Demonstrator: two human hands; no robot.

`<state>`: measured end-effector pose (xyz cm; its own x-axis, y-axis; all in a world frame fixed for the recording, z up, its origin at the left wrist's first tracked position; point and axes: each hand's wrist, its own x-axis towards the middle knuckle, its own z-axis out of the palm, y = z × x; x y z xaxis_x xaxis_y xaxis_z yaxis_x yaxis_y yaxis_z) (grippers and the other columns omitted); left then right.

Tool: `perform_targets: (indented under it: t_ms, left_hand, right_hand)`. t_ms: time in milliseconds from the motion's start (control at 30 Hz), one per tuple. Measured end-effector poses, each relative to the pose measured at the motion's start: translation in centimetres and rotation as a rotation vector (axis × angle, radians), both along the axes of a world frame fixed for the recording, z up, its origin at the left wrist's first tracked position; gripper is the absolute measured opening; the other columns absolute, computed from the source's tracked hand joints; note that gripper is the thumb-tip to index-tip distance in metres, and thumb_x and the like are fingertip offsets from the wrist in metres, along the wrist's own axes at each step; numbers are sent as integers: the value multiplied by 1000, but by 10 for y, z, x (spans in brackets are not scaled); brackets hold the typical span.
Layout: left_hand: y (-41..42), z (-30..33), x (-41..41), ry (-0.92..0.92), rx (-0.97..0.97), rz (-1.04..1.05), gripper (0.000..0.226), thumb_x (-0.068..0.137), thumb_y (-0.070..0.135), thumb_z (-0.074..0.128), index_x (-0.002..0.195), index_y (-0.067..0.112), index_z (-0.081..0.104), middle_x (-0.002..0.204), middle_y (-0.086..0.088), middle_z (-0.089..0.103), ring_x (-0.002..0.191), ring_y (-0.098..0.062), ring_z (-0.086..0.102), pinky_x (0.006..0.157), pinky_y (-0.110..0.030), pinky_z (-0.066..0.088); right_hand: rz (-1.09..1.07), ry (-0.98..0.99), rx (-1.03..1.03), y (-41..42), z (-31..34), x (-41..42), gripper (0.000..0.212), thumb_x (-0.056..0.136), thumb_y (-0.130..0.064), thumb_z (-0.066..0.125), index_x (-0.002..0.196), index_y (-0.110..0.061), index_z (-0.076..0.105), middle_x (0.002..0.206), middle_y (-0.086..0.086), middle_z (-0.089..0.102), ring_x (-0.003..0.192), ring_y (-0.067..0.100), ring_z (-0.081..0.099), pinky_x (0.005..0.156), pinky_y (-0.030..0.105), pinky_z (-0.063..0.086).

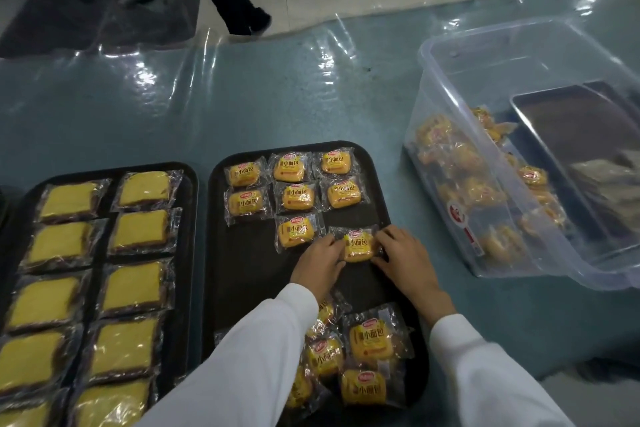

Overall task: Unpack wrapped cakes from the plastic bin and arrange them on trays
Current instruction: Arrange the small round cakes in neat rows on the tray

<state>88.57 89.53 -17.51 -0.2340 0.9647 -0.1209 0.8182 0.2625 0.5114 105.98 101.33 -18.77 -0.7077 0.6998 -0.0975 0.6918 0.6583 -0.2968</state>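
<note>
On the middle black tray (242, 274) several small wrapped yellow cakes lie in rows at its far end. One more wrapped cake (358, 246) sits in the third row's right spot. My left hand (320, 262) pinches its left edge and my right hand (403, 258) pinches its right edge. A loose heap of wrapped cakes (367, 354) lies at the tray's near end, partly hidden by my left sleeve. The clear plastic bin (519, 225) at the right holds more wrapped cakes.
A second black tray (188, 218) on the left is filled with larger flat yellow wrapped cakes. A metal pan (568, 135) lies inside the bin. Clear plastic sheeting covers the blue-green table. A person's legs stand on the floor beyond the table.
</note>
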Motion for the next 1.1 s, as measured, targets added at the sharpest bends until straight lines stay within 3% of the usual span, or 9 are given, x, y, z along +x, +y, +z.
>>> perform_targets:
  t_ms: [200,333,467,600,733,833,933,1000,1100]
  left_hand:
    - [17,-4,-19,112,38,-72,21,97,11,63,118,5,62,108,-12,63,99,-32,61,78,-41,54]
    - [23,-3,-24,109,55,-70,15,95,6,65,109,6,62,98,-11,62,91,-31,61,72,-43,55]
    - [20,-4,-27,35,84,-77,11,92,9,70,97,10,60,94,-5,59,87,-26,59,69,-32,48]
    - [-1,5,-39,-72,93,-96,7,96,17,68,95,18,61,95,5,59,87,-12,58,77,-27,52]
    - [-38,20,-54,-137,68,-25,5,98,21,67,95,20,62,91,12,62,84,-3,58,78,-19,51]
    - [-71,25,-58,-170,22,88,4,98,22,67,95,23,64,88,17,60,83,0,60,74,-14,48]
    - [-97,22,-60,-166,-33,185,3,98,24,66,95,25,65,88,16,60,82,-2,60,72,-13,42]
    - [-114,21,-60,-171,-70,234,3,99,25,65,96,27,65,90,14,61,83,-3,60,73,-14,42]
    - [-132,19,-60,-191,-106,287,5,100,26,63,98,30,64,93,14,62,85,-3,61,75,-15,45]
  right_hand:
    - [-4,57,30,20,-6,-19,31,79,-23,84,99,-25,60,105,-5,61,94,22,59,74,37,48]
    - [-32,79,41,25,-7,-27,28,80,-21,83,97,-24,61,103,-5,63,91,22,59,71,37,47]
    - [-67,94,50,24,-9,-27,24,82,-24,81,97,-25,62,105,-6,62,93,21,59,73,35,45]
    - [-95,151,44,12,0,-17,22,87,-27,79,105,-24,67,112,-5,64,101,20,58,79,38,49]
    - [79,200,-74,-10,18,-12,19,91,-31,75,107,-25,68,110,-7,66,99,16,61,82,38,54]
    - [249,103,-230,-34,31,-14,29,91,-37,75,117,-29,66,122,-11,63,113,12,59,97,38,54]
    - [381,-27,-315,-58,35,-23,52,86,-42,79,133,-33,59,136,-13,53,125,10,48,106,35,46]
    - [439,-114,-314,-73,35,-30,65,83,-42,82,141,-35,53,140,-12,49,128,12,43,107,38,44]
    - [437,-182,-234,-88,28,-37,66,84,-37,81,143,-35,51,142,-9,48,130,17,44,107,41,44]
